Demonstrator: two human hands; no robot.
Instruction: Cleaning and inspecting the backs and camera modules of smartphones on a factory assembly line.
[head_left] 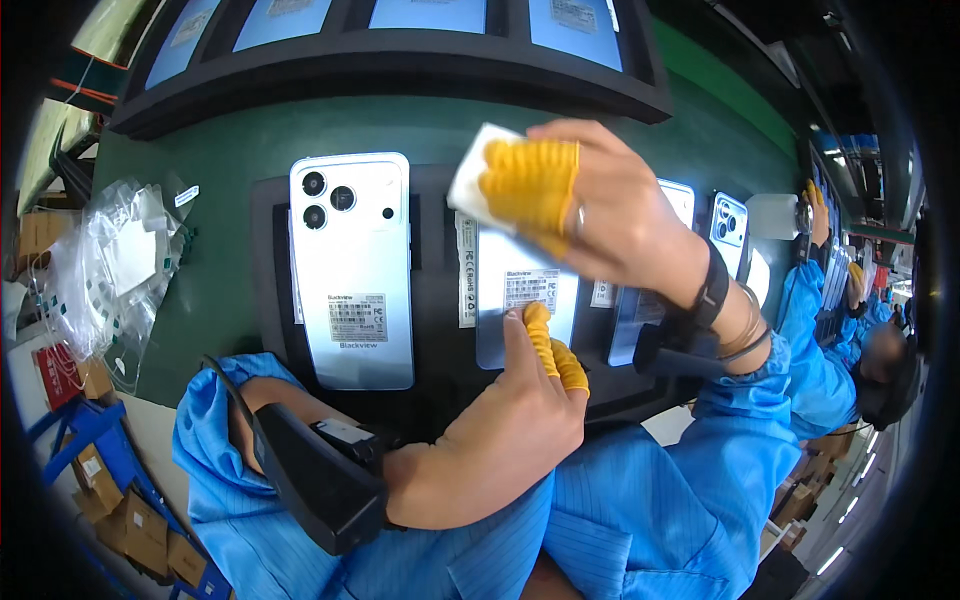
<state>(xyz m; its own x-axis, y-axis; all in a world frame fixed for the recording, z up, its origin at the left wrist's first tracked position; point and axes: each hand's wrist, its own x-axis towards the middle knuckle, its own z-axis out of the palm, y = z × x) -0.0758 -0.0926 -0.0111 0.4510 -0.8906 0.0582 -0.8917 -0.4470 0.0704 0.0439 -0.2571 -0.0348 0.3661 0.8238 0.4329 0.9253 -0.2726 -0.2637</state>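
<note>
A silver-blue phone (522, 300) lies back-up in a black tray (440, 330) on the green belt. My right hand (590, 215), with yellow finger cots, presses a white cloth (475, 170) onto the phone's upper end. My left hand (500, 430) rests its yellow-cotted fingertips on the phone's lower part, steadying it. A second phone (352, 265) with three camera lenses lies back-up to the left in the same tray. Both forearms wear blue sleeves and black wrist devices.
More phones (728, 228) lie further right on the belt. A black tray (400, 60) of blue-screened phones sits at the far side. Clear plastic bags (110, 260) pile up at left. Another person in blue (830, 330) works at right. Cardboard boxes (130, 520) stand below left.
</note>
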